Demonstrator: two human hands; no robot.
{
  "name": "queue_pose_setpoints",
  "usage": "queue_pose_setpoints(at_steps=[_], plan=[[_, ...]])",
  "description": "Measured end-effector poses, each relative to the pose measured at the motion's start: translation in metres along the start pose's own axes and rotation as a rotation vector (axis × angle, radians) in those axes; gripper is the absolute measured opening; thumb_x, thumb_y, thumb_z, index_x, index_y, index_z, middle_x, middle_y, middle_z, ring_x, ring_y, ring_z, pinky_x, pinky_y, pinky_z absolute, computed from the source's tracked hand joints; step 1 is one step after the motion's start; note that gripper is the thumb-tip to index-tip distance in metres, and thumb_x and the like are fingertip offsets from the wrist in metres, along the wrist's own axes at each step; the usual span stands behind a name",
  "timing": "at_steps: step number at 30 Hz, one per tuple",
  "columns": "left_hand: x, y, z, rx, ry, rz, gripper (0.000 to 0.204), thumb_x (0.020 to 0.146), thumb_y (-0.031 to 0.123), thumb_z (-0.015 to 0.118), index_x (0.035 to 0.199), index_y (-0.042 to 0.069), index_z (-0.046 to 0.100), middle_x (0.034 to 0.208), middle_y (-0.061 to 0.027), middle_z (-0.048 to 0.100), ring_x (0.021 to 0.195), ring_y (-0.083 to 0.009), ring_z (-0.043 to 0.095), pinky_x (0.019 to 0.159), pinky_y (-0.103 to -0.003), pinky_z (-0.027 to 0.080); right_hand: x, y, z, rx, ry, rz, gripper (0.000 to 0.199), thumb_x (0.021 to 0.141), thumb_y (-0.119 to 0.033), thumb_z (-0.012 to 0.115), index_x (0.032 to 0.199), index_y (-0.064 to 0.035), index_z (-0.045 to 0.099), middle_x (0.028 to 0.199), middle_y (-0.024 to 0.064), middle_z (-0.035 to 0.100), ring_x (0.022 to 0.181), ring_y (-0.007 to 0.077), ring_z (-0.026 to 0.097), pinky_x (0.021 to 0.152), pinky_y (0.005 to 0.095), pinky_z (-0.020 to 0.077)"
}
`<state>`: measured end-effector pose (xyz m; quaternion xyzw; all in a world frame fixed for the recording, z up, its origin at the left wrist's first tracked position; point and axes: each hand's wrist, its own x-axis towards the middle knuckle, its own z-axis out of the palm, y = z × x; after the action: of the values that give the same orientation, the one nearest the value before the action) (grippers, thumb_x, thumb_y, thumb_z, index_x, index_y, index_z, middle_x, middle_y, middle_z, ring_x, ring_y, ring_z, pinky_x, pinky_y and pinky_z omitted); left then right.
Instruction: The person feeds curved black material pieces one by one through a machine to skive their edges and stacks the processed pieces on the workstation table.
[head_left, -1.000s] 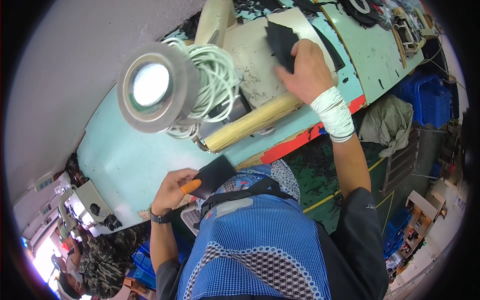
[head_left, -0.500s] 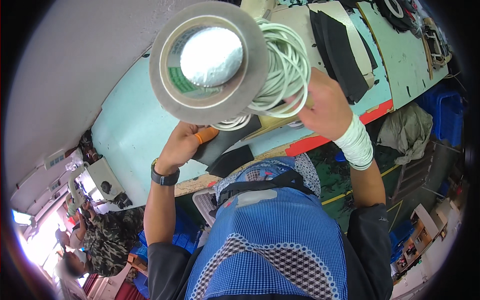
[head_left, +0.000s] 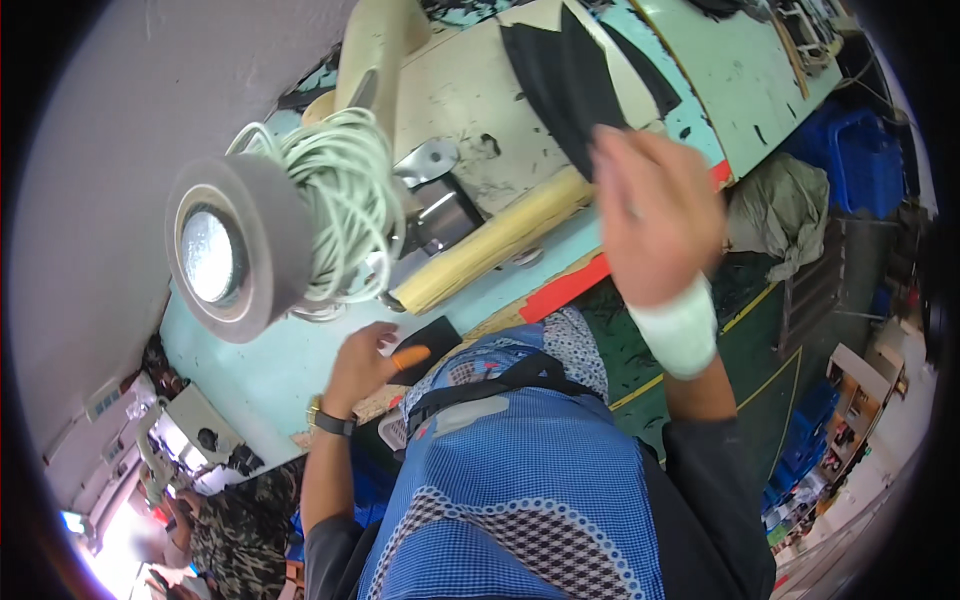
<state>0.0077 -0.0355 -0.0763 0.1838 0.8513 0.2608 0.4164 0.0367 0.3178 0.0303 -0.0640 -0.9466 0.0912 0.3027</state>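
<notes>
My left hand [head_left: 362,365] is at the near table edge, fingers apart, with an orange finger cot on one digit. Beside that finger lies a dark flat piece [head_left: 432,348], partly under the hand. My right hand [head_left: 655,215], wrapped in white at the wrist, is blurred over the near end of several black curved pieces [head_left: 565,85]. Whether it grips one is unclear. Between my hands is a sewing machine [head_left: 385,45] with a yellowish bar [head_left: 490,240] along its front. A grey tape roll [head_left: 270,240] and a coil of pale green cord [head_left: 345,190] sit on its head.
The pale green table [head_left: 215,370] has a red strip [head_left: 565,290] on its near edge. A grey cloth [head_left: 780,210] and blue crates [head_left: 865,160] are at the right. People in camouflage clothing [head_left: 240,530] are at the lower left.
My right hand has left the area beside the cord and moved to the black pieces. The larger dark piece at my left hand is out of sight, and that hand's fingers have spread. The view has shifted.
</notes>
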Motion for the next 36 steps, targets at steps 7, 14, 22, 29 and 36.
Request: queue_pose_setpoints(at_steps=[7, 14, 22, 29, 36], plan=[[-0.029, -0.036, 0.052, 0.302, 0.287, 0.007, 0.026, 0.079, 0.015, 0.077, 0.089, -0.002, 0.062, 0.092, -0.0202, 0.067, 0.083, -0.0336, 0.065, 0.076, -0.039, 0.051, -0.012, 0.012, 0.023, -0.016, -0.156, 0.112, 0.056, 0.071, -0.027, 0.082, 0.115, -0.0024, 0.058, 0.116, 0.0236, 0.057, 0.11, 0.0425, 0.053, 0.091, 0.0495, 0.0459], [-0.04, 0.03, -0.015, -0.834, -0.203, -0.139, 0.016, 0.092, 0.002, 0.062, 0.107, -0.003, 0.064, 0.093, 0.0031, 0.063, 0.086, -0.0016, 0.055, 0.076, -0.018, 0.044, -0.009, 0.025, 0.031, 0.054, -0.17, 0.009, 0.05, 0.074, -0.015, 0.078, 0.118, -0.0008, 0.058, 0.118, 0.0218, 0.057, 0.109, 0.0387, 0.055, 0.092, 0.0447, 0.0464], [0.0, 0.047, -0.071, -0.608, -0.106, -0.05, 0.017, 0.099, 0.015, 0.055, 0.09, 0.002, 0.062, 0.066, 0.0083, 0.052, 0.054, 0.0009, 0.04, 0.046, -0.018, 0.03, -0.022, -0.018, 0.036, 0.658, -0.472, 0.072, 0.013, 0.08, -0.006, 0.071, 0.091, 0.0004, 0.068, 0.08, 0.0131, 0.067, 0.072, 0.0291, 0.066, 0.065, 0.0363, 0.0524], [0.033, 0.108, -0.078, -0.305, -0.095, -0.041, 0.019, 0.099, 0.022, 0.055, 0.095, 0.005, 0.059, 0.068, 0.0026, 0.053, 0.056, -0.0033, 0.047, 0.051, -0.02, 0.037, -0.012, -0.032, 0.062, 0.518, -0.358, -0.143, 0.022, 0.081, -0.011, 0.069, 0.1, 0.0007, 0.065, 0.077, 0.0135, 0.064, 0.073, 0.0342, 0.063, 0.069, 0.0425, 0.0503], [0.019, 0.074, -0.062, -0.643, -0.223, -0.169, 0.033, 0.1, 0.024, 0.053, 0.089, -0.005, 0.065, 0.064, -0.0121, 0.066, 0.049, -0.0115, 0.062, 0.041, -0.023, 0.046, -0.034, -0.03, -0.029, 0.323, -0.099, 0.234, 0.018, 0.077, 0.003, 0.074, 0.094, 0.001, 0.069, 0.081, 0.0148, 0.068, 0.071, 0.0315, 0.065, 0.063, 0.0366, 0.0531]])
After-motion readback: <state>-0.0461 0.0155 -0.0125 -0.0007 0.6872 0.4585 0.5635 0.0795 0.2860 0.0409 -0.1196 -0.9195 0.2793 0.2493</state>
